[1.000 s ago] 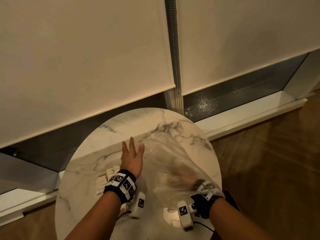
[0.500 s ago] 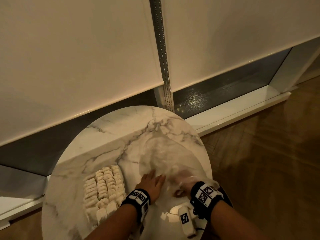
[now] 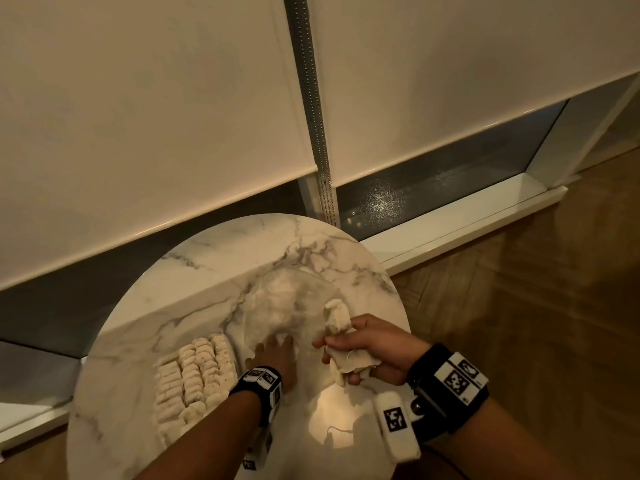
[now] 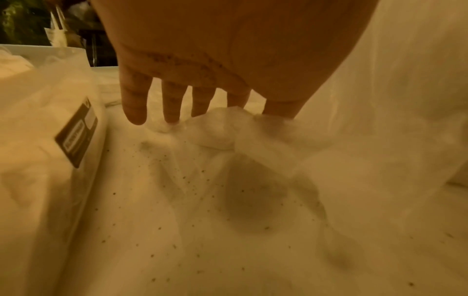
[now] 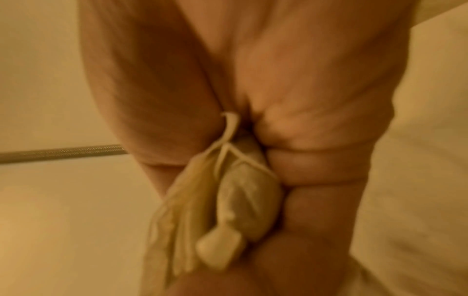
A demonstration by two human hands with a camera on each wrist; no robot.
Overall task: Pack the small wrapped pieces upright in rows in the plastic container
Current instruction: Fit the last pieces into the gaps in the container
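A clear plastic container (image 3: pixel 232 344) on the left of the round marble table (image 3: pixel 221 258) holds several pale wrapped pieces (image 3: pixel 194 375) standing in rows. A crumpled clear plastic bag (image 3: pixel 287 306) lies in the middle of the table. My left hand (image 3: pixel 275 353) lies flat with straight fingers (image 4: pixel 134 108) on the bag's near edge, just right of the container. My right hand (image 3: pixel 367 344) is raised above the table and grips a bunch of wrapped pieces (image 3: pixel 337 320); in the right wrist view they (image 5: pixel 240 200) stick out of the closed fist.
The table stands against a window with white roller blinds (image 3: pixel 138 116) and a bead chain (image 3: pixel 322 168). A white sill (image 3: pixel 450 223) runs behind it. Wooden floor (image 3: pixel 536 306) lies to the right, beyond the table's edge. The container carries a dark label (image 4: pixel 76 136).
My right hand has come out of the bag with a bunch of wrapped pieces and risen. My left hand drew back to the bag's near edge. The head view tilted down, showing the container.
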